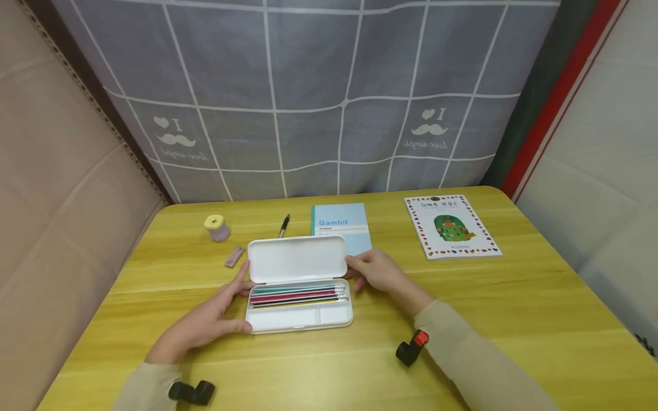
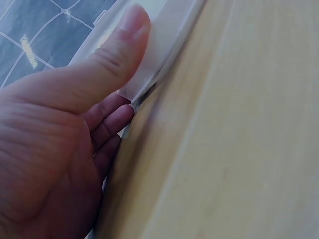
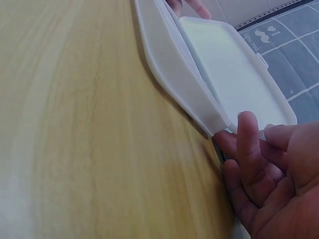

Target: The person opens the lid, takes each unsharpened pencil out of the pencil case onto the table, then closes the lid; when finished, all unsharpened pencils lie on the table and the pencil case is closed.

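An open white pencil case [image 1: 334, 311] lies on the table, its lid [image 1: 297, 260] tilted up at the back. Inside it lie several pencils [image 1: 295, 295] in green, red, black and yellow. My left hand [image 1: 213, 314] spans the case's left end, with the thumb at the front corner and the index finger by the lid's left edge. In the left wrist view the thumb [image 2: 112, 62] rests against the case, the other fingers lower beside it. My right hand [image 1: 377, 269] pinches the lid's right edge, its lower fingers bent beside the hinge.
Behind the case lie a black pen [image 1: 284, 226] and a blue Gambit notebook [image 1: 341, 220], partly covered by the lid. An eraser-like pinkish block [image 1: 234, 257] and a yellow-topped small container [image 1: 217, 228] are at left. A picture booklet [image 1: 452, 227] lies at right. Curtains surround the table.
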Available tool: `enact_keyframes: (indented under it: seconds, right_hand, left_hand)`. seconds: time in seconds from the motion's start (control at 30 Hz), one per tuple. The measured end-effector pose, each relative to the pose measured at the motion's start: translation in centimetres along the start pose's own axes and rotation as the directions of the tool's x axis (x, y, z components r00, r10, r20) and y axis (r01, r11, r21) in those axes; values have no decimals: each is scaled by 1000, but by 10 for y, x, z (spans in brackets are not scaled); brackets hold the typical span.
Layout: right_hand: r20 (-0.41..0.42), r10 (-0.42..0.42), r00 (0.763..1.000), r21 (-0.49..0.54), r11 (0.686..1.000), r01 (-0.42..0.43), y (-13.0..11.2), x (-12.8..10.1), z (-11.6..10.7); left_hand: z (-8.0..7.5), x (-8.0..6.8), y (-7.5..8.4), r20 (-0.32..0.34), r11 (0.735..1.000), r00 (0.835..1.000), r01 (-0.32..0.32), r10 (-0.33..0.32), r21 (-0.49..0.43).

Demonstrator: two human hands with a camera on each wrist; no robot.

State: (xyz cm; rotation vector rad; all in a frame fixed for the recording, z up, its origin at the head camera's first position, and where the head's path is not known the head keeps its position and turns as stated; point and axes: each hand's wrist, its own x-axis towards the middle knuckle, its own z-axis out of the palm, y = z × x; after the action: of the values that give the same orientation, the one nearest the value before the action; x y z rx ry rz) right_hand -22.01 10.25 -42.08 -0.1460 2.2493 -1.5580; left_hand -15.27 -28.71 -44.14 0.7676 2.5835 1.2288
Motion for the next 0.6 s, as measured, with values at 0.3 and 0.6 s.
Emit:
enact_keyframes:
  seconds: [0.3,0.6]
  right_hand:
    - [-139,-151,979,-57,988,145,9,-10,4]
    - [-87,-460,884,-228,873,432,7,-28,7]
  left_hand:
    - [1,2,1,1,1000,1000,0,0,-19]
    - [-2,1,2,-6,999,1000,28,-28,-16]
